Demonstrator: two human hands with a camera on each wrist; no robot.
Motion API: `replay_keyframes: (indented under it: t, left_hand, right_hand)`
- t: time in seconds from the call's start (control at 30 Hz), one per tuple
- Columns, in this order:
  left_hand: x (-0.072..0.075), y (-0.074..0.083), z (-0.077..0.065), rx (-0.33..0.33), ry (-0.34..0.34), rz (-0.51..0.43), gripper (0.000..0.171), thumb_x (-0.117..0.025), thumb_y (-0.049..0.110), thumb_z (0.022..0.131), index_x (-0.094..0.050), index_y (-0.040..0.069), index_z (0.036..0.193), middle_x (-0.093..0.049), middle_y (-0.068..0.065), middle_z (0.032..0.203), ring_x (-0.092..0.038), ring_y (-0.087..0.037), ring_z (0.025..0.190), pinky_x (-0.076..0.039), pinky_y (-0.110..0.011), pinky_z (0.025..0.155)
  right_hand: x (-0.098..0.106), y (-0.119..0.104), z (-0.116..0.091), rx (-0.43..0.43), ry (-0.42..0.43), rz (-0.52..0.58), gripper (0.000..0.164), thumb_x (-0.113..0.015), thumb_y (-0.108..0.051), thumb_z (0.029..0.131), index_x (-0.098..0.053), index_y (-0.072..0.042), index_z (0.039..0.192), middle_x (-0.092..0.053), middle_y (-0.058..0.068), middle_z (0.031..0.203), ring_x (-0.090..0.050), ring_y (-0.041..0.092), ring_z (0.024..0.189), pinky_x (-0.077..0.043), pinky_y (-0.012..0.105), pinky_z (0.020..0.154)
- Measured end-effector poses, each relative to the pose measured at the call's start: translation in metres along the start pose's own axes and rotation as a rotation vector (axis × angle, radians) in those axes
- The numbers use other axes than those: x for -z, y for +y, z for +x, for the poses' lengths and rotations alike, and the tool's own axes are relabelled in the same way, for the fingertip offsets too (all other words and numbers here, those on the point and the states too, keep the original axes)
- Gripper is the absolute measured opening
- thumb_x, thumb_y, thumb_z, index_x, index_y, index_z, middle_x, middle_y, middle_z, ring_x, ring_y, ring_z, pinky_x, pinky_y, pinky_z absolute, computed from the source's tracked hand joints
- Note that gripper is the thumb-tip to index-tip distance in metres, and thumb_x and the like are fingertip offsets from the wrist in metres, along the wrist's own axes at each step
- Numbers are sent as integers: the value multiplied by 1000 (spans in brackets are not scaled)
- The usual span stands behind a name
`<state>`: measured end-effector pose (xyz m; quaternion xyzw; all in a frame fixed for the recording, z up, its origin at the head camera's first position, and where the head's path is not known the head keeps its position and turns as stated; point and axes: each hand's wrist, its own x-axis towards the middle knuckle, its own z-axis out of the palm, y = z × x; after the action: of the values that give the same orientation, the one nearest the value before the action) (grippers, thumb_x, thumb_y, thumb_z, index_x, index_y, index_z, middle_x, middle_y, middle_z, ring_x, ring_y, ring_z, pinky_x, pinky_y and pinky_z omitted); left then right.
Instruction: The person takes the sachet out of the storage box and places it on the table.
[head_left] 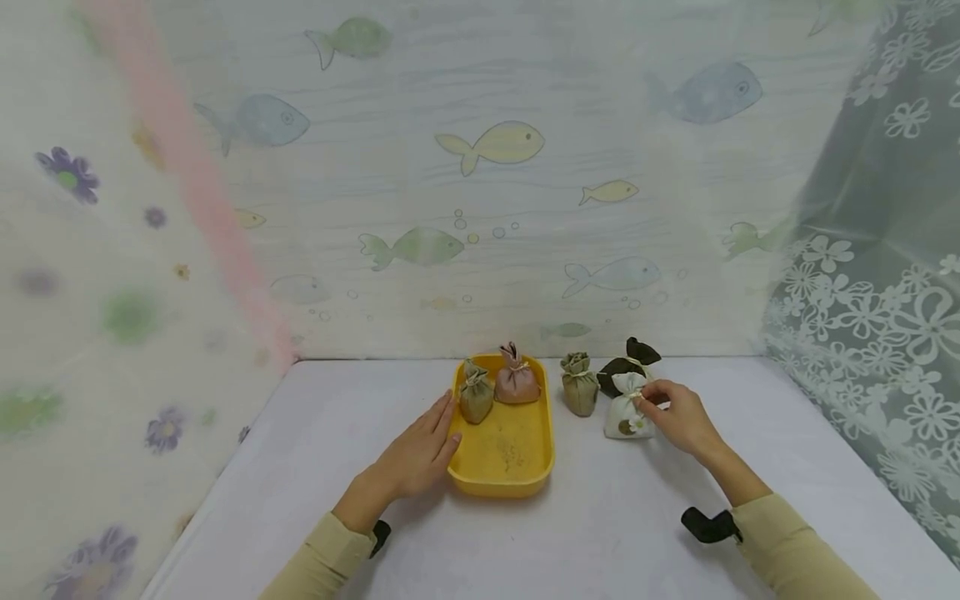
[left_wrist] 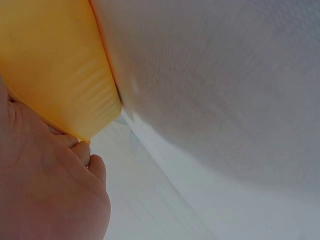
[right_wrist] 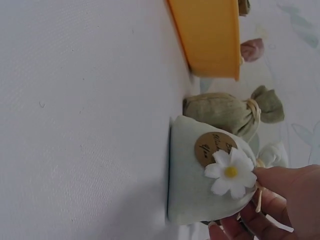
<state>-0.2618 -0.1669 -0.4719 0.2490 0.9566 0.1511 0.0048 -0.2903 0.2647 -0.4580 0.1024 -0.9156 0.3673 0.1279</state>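
Note:
My right hand (head_left: 678,417) pinches the tied neck of a small white cloth sachet (right_wrist: 192,175) between thumb and fingers. On the sachet's front are a round brown label and a white flower with a yellow centre. Straight fingers of my left hand (head_left: 420,450) rest along the left rim of a yellow plastic tray (head_left: 501,483); the left wrist view shows them against its side. Inside the tray, toward the back, stand an olive-green sachet (head_left: 476,400) and a pink sachet (head_left: 517,383).
Just right of the tray stands another olive-green sachet (head_left: 580,392). A dark sachet (head_left: 617,367) sits behind the white one, partly hidden by it. The white table (head_left: 600,533) meets a fish-print curtain (head_left: 480,275) at the back, with flowered curtains at both sides.

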Motion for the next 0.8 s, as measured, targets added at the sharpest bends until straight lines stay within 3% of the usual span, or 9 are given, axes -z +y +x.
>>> replay_keyframes:
  t: [0.4, 0.6, 0.8]
  left_hand:
    - [2, 0, 1, 6, -1, 14, 66, -30, 40, 113, -14, 0, 163, -7, -12, 172, -13, -27, 157, -21, -47, 126]
    - [2, -1, 2, 18, -22, 36, 69, -22, 47, 112, -9, 2, 163, -3, -10, 172, -9, -24, 158, -19, -46, 126]
    - [1, -1, 2, 22, -30, 36, 68, -24, 45, 112, -9, 3, 163, -3, -9, 172, -9, -24, 157, -18, -45, 126]
  right_hand:
    - [14, -7, -4, 10, -30, -34, 18, -69, -13, 98, -68, 2, 109, -70, 14, 103, -65, 34, 97, -52, 41, 78]
    - [19, -11, -5, 23, -45, -29, 19, -68, -13, 98, -67, 2, 110, -69, 15, 106, -65, 34, 99, -54, 44, 80]
    - [17, -20, -7, 53, -39, -13, 17, -70, -11, 97, -68, 2, 109, -69, 15, 106, -65, 31, 98, -55, 38, 78]
